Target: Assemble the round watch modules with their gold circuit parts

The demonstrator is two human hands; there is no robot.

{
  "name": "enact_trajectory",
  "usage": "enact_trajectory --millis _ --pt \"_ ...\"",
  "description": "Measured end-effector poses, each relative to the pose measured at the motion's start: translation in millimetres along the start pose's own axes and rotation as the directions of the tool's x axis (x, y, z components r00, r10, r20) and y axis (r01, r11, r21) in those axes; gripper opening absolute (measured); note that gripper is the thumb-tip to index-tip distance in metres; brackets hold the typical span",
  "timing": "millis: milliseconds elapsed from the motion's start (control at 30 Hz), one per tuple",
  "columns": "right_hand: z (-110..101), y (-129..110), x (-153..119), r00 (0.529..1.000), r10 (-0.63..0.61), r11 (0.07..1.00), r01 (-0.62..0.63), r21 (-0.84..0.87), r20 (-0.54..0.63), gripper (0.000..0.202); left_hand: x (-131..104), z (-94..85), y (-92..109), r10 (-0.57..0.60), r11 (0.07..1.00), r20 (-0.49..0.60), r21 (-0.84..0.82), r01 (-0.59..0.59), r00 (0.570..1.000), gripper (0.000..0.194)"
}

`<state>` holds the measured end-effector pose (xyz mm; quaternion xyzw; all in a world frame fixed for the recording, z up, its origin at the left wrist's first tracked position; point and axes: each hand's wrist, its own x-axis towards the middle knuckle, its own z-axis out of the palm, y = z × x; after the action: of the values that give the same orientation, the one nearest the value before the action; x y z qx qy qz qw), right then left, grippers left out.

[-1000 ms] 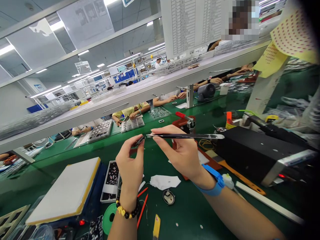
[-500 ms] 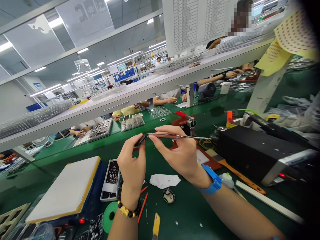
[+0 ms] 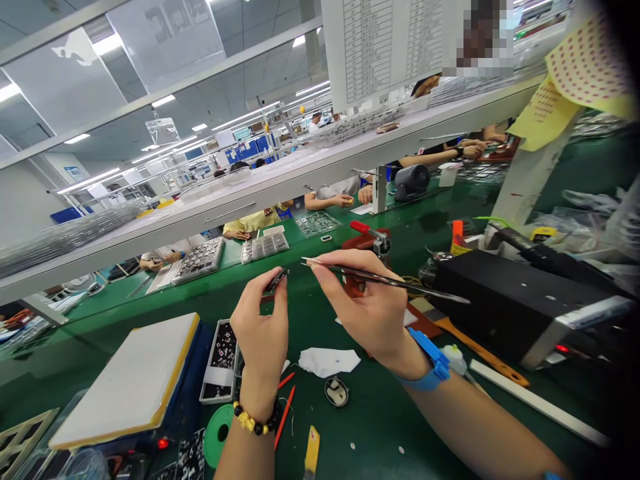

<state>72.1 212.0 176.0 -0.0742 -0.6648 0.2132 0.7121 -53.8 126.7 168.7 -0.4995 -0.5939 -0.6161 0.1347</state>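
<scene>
Between thumb and fingertips, my left hand [image 3: 261, 319] pinches a small dark part [image 3: 277, 280], raised above the green bench; its exact kind is too small to make out. My right hand [image 3: 367, 303] is closed on metal tweezers [image 3: 380, 277], whose tips point left toward the part, with a gap between them. Below the hands lie a crumpled white cloth [image 3: 330, 361] and a round dark-rimmed piece [image 3: 337, 392] with a pale inside. A narrow white tray [image 3: 206, 387] of small components stands left of my left wrist.
A white-topped pad [image 3: 130, 380] is at the left. On the right sit a black box [image 3: 505, 300], an orange tool [image 3: 485, 353] and a white strip [image 3: 537, 403]. Behind the hands stands a red-handled clamp [image 3: 370, 233]. A shelf [image 3: 280, 190] crosses above; co-workers' hands show beyond.
My right hand has drawn back to the right, taking the tweezer tips away from the small dark part. My left hand has shifted slightly left, still pinching it.
</scene>
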Motion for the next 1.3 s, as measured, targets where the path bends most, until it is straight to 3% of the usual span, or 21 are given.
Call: enact_trajectory --millis 67,233,367,500,767,1300 --pt "-4 0 2 1.000 0.010 0.999 -0.010 0.033 0.013 0.011 0 0.4 0 -0.075 0.995 0.020 -0.064 0.076 0.997 0.020" --pt "-7 1 6 0.999 -0.011 1.000 0.011 -0.010 0.053 0.026 4 -0.7 3 -0.234 0.927 0.139 -0.266 0.264 0.962 0.026" --pt "-5 1 3 0.982 0.111 0.994 -0.109 -0.019 0.150 0.025 6 -3.3 7 -0.266 0.881 0.194 -0.347 0.320 0.944 0.026" --pt "-2 -2 1 0.955 0.099 0.994 -0.079 -0.079 0.279 0.019 6 -4.2 5 -0.268 0.860 0.208 -0.390 0.331 0.941 0.024" --pt "5 -2 2 0.970 0.081 0.995 -0.064 -0.079 0.227 0.011 4 -3.9 5 -0.240 0.866 0.215 -0.394 0.309 0.947 0.023" --pt "4 -2 3 0.967 0.096 0.995 -0.085 -0.056 0.238 0.009 3 -4.5 6 -0.216 0.879 0.236 -0.375 0.294 0.947 0.022"
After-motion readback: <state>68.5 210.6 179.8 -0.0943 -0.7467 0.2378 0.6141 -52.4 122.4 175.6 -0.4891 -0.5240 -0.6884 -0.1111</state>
